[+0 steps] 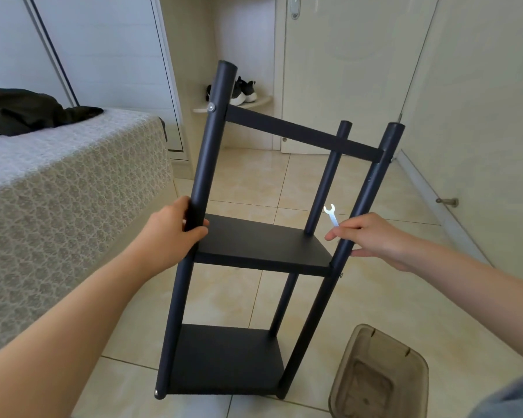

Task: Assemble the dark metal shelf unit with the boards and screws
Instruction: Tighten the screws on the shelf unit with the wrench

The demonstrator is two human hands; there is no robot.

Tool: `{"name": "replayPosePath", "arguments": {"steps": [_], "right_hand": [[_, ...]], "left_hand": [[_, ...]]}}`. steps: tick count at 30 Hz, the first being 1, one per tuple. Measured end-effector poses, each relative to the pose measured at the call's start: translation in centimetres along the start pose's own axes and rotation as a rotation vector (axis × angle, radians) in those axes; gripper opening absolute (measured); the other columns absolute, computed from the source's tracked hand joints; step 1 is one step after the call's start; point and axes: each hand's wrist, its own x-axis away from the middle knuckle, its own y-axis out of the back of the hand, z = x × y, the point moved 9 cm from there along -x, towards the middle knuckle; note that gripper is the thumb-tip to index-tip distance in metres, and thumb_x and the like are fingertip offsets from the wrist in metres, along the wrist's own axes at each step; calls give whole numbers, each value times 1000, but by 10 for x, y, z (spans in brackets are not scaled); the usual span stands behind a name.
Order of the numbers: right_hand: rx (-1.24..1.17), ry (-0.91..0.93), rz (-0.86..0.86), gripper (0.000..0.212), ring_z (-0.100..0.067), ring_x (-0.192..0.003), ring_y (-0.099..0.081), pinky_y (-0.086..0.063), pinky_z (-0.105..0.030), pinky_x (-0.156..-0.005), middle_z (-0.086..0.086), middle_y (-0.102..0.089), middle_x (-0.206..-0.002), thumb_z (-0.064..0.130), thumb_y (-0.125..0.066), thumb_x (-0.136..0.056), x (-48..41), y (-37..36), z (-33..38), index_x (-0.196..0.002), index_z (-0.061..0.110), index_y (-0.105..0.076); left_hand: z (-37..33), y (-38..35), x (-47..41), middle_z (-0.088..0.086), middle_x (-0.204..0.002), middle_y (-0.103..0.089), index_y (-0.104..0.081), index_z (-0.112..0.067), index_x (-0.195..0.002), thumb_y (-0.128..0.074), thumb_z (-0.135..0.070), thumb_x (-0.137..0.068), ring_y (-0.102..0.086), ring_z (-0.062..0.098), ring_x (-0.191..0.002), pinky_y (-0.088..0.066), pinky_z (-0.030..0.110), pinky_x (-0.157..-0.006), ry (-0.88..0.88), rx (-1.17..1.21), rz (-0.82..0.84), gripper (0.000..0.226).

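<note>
The dark metal shelf unit [263,245] stands tilted on the tiled floor, with three boards fitted between its round posts. My left hand [172,233] grips the front left post [206,152] just above the middle board [263,242]. My right hand [372,236] pinches a small silver wrench [331,215] and rests its fingers against the front right post [366,200]. The bottom board [227,357] sits near the floor; the top board [302,134] shows edge-on. A silver screw head [212,108] shows on the left post.
A bed with a patterned cover [58,200] fills the left, a dark garment [27,110] on it. A translucent brown bin [381,375] stands at the lower right. Black shoes [245,90] sit on a corner shelf behind. A door [344,70] and a doorstop [449,202] lie at the right.
</note>
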Motion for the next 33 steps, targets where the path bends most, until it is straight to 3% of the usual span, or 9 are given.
{"name": "replayPosePath", "arguments": {"steps": [4,8,16,18,21,24,28,31,33], "right_hand": [[-6,31,28,15,-12,-109,-52,-56,-34,-85,6,-58,-113,26,-64,-93,7,-9,9,-94,21,-78],[-69,108,-50,14,-16,-111,-55,-56,-34,-83,3,-58,-121,28,-64,-92,10,-6,24,-94,22,-77],[-75,227,-68,16,-10,-97,-62,-51,-14,-60,5,-70,-98,30,-63,-93,11,-17,51,-84,33,-77],[-62,253,-90,17,-13,-97,-63,-54,-19,-63,3,-70,-97,31,-62,-94,11,-18,58,-85,35,-76],[-55,300,-104,18,-23,-99,-62,-57,-37,-83,-1,-71,-97,32,-61,-95,13,-18,71,-88,39,-76],[-75,350,-112,19,-16,-103,-60,-50,-32,-91,1,-70,-101,31,-62,-95,19,-19,85,-86,41,-76],[-95,415,-157,21,-15,-107,-59,-46,-19,-85,-6,-70,-104,25,-63,-94,27,-18,99,-83,38,-75],[-126,459,-176,20,-16,-101,-60,-52,-18,-82,-5,-67,-93,23,-63,-93,32,-16,106,-85,36,-76],[-112,481,-184,18,-16,-104,-57,-50,-24,-92,4,-65,-80,23,-64,-93,36,-16,109,-87,34,-77]], "left_hand": [[11,8,-3,6,-111,-69,-56,-12,-117,-65,-13,-96,-65,29,-102,-54,46,-88,31,-66,-63,23],[24,17,-8,12,-121,-64,-55,-9,-119,-66,-13,-95,-63,33,-104,-56,51,-87,67,-92,-136,27],[53,25,-15,12,-128,-63,-53,-9,-128,-65,-9,-95,-60,33,-116,-51,51,-98,165,-11,-224,35],[59,26,-18,12,-130,-63,-51,-9,-133,-65,-9,-95,-59,33,-119,-50,53,-100,182,-1,-228,40],[68,27,-20,12,-128,-64,-52,-10,-132,-66,-8,-94,-59,32,-118,-50,54,-100,205,26,-237,40],[75,26,-21,12,-126,-65,-54,-9,-126,-67,-7,-93,-60,33,-116,-50,54,-100,228,53,-231,36],[80,20,-21,15,-125,-64,-53,-5,-128,-67,-7,-93,-60,34,-116,-52,51,-98,228,30,-201,37],[83,17,-21,12,-122,-65,-54,-7,-124,-67,-7,-93,-62,32,-113,-53,49,-95,235,55,-199,34],[85,14,-20,12,-121,-66,-54,-7,-124,-68,-6,-92,-62,33,-112,-54,51,-95,256,90,-193,35]]}}
